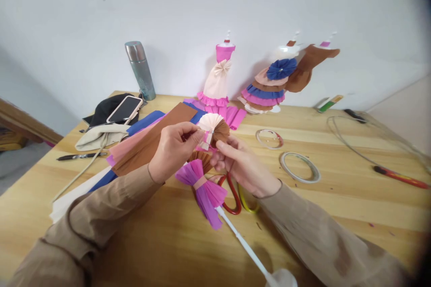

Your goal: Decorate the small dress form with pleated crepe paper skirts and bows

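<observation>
A pleated paper rosette (211, 124), half cream and half brown, is held up between my two hands. My left hand (175, 147) pinches its left side, where a small pink and white piece hangs. Thumb and fingers of my right hand (247, 166) are closed at its lower brown edge. Just below lies a small dress form with a purple and pink crepe paper bow (202, 184), tilted on its white pole (240, 238). Scissors with red handles (237, 204) rest partly hidden under my right hand, beside a yellow handle (247, 204).
Three dressed miniature forms, one with a pink top (225, 53), stand along the wall. Brown paper sheets (168, 128), a phone (125, 108), a pen (81, 156) and a flask (141, 71) are left. Tape rolls (299, 167) and a red-handled corded tool (400, 177) lie right.
</observation>
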`<state>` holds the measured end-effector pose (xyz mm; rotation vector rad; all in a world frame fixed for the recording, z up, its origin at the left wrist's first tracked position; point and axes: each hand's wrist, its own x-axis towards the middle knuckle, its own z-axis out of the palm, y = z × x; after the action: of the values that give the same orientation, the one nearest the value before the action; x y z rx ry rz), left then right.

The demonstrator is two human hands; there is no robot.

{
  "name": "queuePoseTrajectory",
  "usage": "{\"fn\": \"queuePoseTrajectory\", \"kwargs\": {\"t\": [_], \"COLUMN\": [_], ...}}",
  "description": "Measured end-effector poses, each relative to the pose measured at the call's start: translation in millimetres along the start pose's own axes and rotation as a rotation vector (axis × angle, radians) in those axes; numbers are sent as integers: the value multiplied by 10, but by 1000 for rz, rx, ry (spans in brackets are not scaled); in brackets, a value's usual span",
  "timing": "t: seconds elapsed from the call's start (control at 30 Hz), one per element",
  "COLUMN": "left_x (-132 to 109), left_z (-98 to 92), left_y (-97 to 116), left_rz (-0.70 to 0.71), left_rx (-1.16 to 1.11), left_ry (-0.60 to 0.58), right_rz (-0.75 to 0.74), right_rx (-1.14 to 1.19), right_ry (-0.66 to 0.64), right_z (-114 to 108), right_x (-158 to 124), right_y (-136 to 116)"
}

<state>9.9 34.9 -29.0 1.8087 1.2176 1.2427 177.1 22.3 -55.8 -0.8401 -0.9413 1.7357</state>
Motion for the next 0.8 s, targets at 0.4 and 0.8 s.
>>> {"fn": "queuePoseTrajectory", "kwargs": {"t": [0.4, 0.8], "left_x": [18, 33], "left_z": [-30, -12], "left_y": [-1, -23], "left_rz": [45, 31], "left_rx": [126, 169], "left_ry": [-25, -89], "right_rz": [-1025, -1018], "right_rx": [-1219, -1193], "right_ry": [291, 151], "right_z": [-66, -25], "right_x": [-58, -73], "right_y": [40, -4]}}
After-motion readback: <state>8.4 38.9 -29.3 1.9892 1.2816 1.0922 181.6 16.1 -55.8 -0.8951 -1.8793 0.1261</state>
